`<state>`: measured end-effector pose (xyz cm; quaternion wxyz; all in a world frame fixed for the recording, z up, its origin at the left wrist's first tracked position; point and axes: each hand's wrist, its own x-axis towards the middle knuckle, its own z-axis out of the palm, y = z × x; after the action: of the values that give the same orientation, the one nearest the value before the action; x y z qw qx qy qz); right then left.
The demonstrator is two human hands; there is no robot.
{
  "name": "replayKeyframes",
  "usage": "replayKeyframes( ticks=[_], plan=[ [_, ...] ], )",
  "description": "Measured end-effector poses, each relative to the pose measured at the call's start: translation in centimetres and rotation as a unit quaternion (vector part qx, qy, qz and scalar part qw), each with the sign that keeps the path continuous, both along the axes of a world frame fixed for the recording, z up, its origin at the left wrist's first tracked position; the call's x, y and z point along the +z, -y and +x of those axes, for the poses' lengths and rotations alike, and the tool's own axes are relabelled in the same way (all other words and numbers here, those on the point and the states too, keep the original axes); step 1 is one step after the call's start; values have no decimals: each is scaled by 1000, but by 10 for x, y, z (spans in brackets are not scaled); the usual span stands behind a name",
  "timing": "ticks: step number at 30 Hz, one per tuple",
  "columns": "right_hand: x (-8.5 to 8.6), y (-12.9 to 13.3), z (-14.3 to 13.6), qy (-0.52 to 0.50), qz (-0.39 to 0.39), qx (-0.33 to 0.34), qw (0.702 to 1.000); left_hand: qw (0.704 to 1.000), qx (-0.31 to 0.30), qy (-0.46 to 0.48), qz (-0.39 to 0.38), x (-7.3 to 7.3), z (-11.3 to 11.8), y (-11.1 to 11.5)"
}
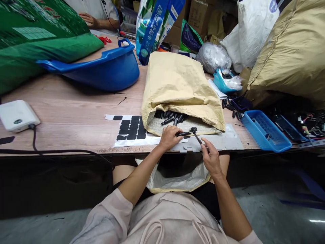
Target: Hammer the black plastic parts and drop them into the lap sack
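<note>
My left hand (170, 137) is closed on a small black cylindrical piece (183, 134) at the mouth of a tan woven sack (177, 81). In my right hand (211, 157), the fingers grip a dark rod with a round head (197, 136). The rod's head is close to the end of the piece in my left hand; I cannot tell whether they touch. Several similar black pieces (169, 118) lie inside the sack's open mouth. A second open sack (177, 183) rests on my lap below the table edge.
Left of the sack lies a white sheet with black stickers (132, 128). A blue basin (101, 71) and a white box with a cable (18, 116) stand farther left. A blue basket (266, 130) sits at right. Across the table is another person's hand (88, 21).
</note>
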<state>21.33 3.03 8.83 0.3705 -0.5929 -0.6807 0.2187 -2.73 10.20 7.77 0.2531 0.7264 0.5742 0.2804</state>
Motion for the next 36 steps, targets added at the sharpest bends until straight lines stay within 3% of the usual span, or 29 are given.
replayKeyframes(
  ticks=[7,17,25,31,36],
  plan=[
    [1,1,-11,-2,47,5,999,999,32,17,-28,4,1,0],
    [-10,7,-20,30,45,17,998,998,54,18,-9,1,1,1],
    [2,4,-22,38,72,-3,997,998,63,13,-20,2,4,0],
    [-4,4,-23,65,65,-3,996,998,61,7,-23,5,4,1],
    [3,4,-28,41,78,3,996,998,56,9,-21,5,4,1]
  ],
)
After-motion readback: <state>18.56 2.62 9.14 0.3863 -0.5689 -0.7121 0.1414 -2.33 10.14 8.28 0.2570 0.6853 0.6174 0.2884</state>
